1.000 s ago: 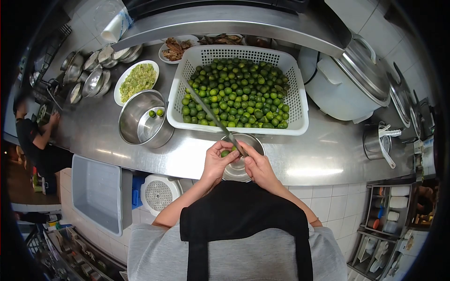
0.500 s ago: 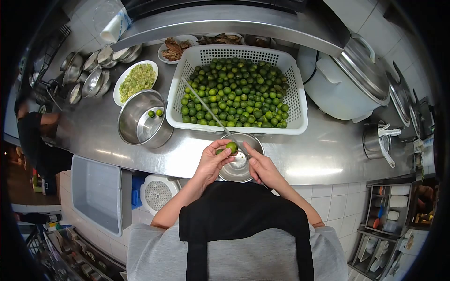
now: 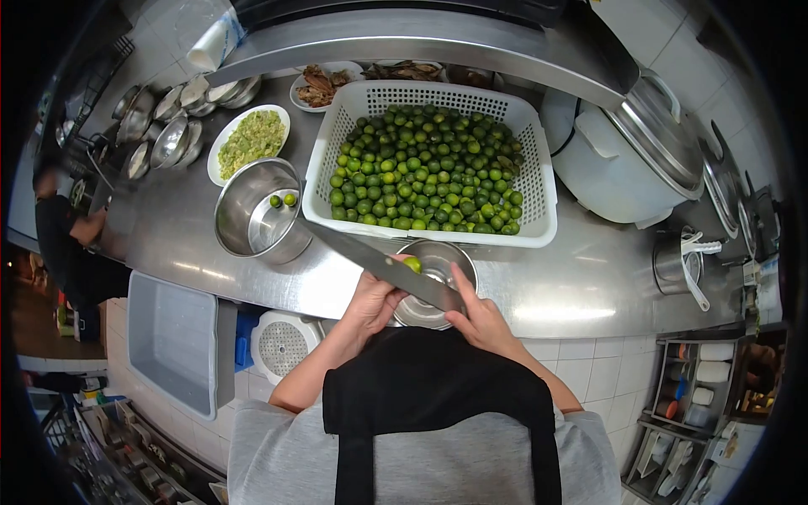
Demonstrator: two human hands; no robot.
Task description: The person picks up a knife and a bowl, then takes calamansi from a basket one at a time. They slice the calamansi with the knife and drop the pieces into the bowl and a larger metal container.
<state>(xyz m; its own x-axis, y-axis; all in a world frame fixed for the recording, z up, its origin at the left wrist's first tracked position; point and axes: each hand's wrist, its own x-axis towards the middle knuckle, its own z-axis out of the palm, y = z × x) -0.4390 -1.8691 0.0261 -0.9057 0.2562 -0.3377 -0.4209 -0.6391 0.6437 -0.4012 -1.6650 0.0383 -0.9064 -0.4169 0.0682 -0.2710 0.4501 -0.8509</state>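
Observation:
My left hand [image 3: 376,298] is closed around a small green lime [image 3: 412,264], partly hidden behind a blade. That blade belongs to a large knife [image 3: 370,259] gripped in my right hand [image 3: 481,316], index finger stretched along it. The blade reaches up and left, its broad side facing the camera, across the lime and my left fingers. Below both hands stands a round steel bowl [image 3: 433,252]. Just beyond it, a white perforated basket [image 3: 547,227] holds a heap of limes [image 3: 429,168]. A deep steel pot [image 3: 225,220] to the left has two limes at its bottom.
An oval plate of chopped green food [image 3: 217,175] lies behind the pot. Small steel bowls [image 3: 171,143] crowd the back left. A large lidded container [image 3: 619,181] stands right. A grey tub [image 3: 172,345] sits below the counter edge. Another person [image 3: 63,244] stands far left.
The knife has turned from edge-on to broad side up, and its blade now crosses in front of the lime and my left fingers. The other person at far left has shifted slightly.

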